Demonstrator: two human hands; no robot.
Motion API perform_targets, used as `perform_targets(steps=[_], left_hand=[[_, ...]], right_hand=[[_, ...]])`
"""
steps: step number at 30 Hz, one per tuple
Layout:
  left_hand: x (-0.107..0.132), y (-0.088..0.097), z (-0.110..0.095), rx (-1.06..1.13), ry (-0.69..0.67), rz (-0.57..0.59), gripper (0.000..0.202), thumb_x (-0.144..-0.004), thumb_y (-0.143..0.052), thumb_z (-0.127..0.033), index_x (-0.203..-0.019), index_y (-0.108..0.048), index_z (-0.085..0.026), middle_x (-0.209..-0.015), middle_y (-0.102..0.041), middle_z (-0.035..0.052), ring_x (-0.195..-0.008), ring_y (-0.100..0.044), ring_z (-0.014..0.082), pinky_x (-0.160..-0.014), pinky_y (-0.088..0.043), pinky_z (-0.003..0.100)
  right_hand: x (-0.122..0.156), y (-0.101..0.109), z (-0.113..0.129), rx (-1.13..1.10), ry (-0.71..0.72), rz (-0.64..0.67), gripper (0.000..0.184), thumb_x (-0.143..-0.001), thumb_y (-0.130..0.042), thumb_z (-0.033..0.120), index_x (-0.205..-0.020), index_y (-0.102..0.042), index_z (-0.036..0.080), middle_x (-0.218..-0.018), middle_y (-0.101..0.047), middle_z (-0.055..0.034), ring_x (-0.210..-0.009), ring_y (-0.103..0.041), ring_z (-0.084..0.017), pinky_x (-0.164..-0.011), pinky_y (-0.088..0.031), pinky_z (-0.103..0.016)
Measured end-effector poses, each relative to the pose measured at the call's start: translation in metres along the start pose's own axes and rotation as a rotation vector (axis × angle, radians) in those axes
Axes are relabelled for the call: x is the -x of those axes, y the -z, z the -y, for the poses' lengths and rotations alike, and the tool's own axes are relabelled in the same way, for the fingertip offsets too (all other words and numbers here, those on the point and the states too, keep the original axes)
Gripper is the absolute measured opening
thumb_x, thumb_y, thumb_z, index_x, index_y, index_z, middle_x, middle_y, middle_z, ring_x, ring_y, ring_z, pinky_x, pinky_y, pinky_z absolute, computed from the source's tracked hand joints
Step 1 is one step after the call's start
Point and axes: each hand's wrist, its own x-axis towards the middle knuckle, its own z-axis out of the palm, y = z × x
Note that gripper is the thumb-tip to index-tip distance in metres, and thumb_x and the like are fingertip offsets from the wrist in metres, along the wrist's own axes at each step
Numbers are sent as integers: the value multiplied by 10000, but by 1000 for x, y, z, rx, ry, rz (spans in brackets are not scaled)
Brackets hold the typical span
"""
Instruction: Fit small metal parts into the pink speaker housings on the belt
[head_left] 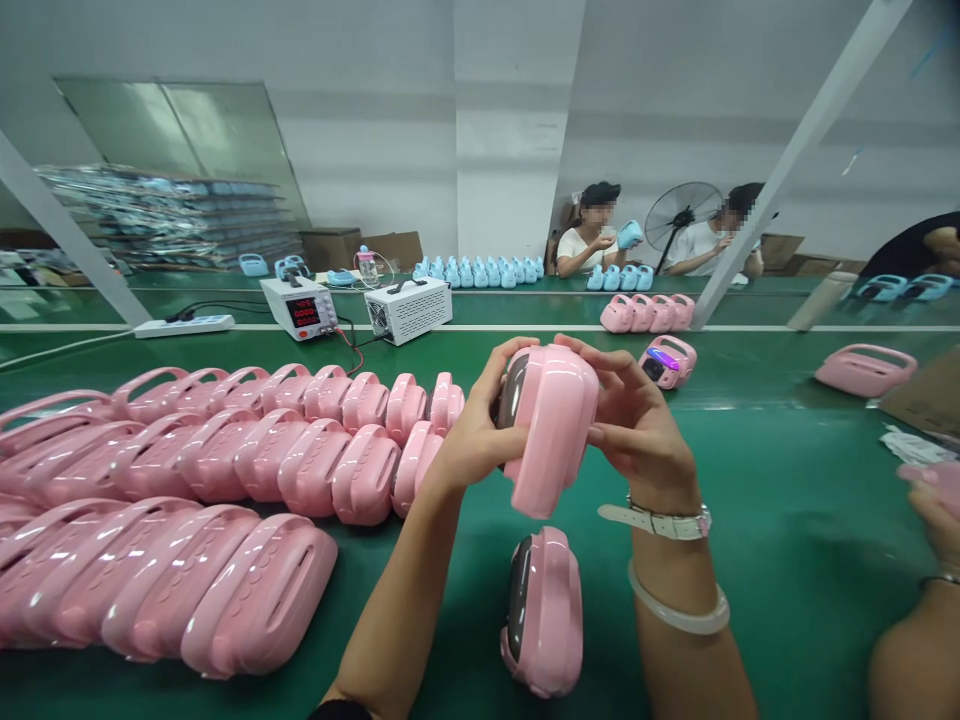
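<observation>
In the head view, both forearms rise from the lower edge and converge at the frame's centre, wrists bent inward. The left hand [472, 440] grips a pink portable speaker [556, 430] from its left, thumb across the near side, the other fingers curled over the dark front's upper edge. The right hand [651, 435], above a white-strapped watch [667, 522], closes on it from the right, index at the top, thumb pressed on the side. The fingers of both hands are thus clamped on the speaker, which is tilted and held above the green surface [787, 560]. Below it, at lower centre, stands a second pink speaker [551, 610]; rows of pink speakers [259, 600] fill the left.
</observation>
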Motion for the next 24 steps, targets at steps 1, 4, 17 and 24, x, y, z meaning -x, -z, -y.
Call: perform_targets(steps=[1,4,17,24], left_hand=[[0,-1,-2,3,5,10,679,-670,-743,-289,-1291,-468,-264,-1143,-559,13,-941,-528,171,-771,-477,233],[2,-3,-8,-8,27,22,655,-696,-724,-302,-1294,-461,-266,-1155,-550,14,-936,-528,164,-803,-482,240],[6,7,-17,71,84,166,781,-674,-691,-292,-1392,-385,-293,-1384,-466,31,-1206,-496,274,-1044,-431,390],[6,4,-17,111,119,132,788,-624,-738,-298,-1342,-415,-295,-1294,-514,25,-1049,-531,217,-904,-474,323]], right_hand=[[1,0,1,8,4,-3,470,-658,-870,218,-1064,-683,363,-1371,-607,1,-1301,-521,-278,-790,-590,-356],[3,-1,4,25,-2,-8,474,-654,-872,222,-1064,-679,361,-1376,-600,-2,-1301,-519,-287,-785,-587,-364],[7,-11,16,-18,-53,5,495,-637,-878,166,-1057,-684,344,-1392,-584,-16,-1283,-541,-290,-719,-594,-315],[7,-12,17,-11,-53,-22,482,-630,-884,184,-1040,-685,339,-1369,-605,-17,-1295,-530,-301,-734,-600,-338]])
